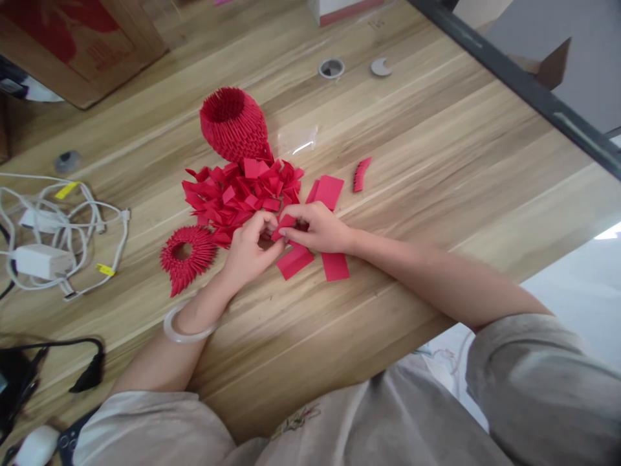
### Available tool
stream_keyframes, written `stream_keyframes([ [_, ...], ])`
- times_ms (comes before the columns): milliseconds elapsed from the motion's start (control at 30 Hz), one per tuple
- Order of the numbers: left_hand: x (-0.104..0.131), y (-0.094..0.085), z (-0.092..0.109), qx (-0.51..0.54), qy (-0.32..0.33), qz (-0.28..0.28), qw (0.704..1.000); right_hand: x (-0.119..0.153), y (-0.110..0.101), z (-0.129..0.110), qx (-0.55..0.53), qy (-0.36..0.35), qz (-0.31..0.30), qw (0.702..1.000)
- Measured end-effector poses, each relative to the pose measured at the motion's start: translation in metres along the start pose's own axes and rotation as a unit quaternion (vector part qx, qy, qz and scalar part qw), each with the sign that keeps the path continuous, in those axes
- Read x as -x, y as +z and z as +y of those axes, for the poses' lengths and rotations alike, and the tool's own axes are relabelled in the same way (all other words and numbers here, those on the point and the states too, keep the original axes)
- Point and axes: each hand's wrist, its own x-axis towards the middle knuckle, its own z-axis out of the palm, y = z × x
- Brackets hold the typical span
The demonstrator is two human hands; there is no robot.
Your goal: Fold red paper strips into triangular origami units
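Between the fingertips of my left hand (255, 244) and my right hand (317, 226) is a small piece of red paper (284, 226), pinched from both sides. Flat red paper strips (294, 261) lie just below and to the right of my fingers, some partly covered by my right hand. Beyond my hands is a heap of folded red paper pieces (242, 188). A red vase-like body of interlocked folded paper (235, 123) stands behind the heap. Left of my left hand lies a red ring with a pointed tail (187, 254), built from similar folds.
A short curved chain of red folds (360, 175) lies at the right, and a clear plastic bag (298, 139) behind the strips. White cables with chargers (43, 260) tangle at the left. A cardboard box (82, 48) stands at the back left of the wooden table (436, 162).
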Motion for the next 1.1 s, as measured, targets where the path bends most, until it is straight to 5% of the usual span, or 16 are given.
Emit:
stream_keyframes([
  [1100, 0.0000, 0.0011, -0.0023, 0.009, -0.005, -0.002, 1.000, -0.0002, -0.0019, -0.0007, 0.013, -0.003, -0.009, 1.000],
])
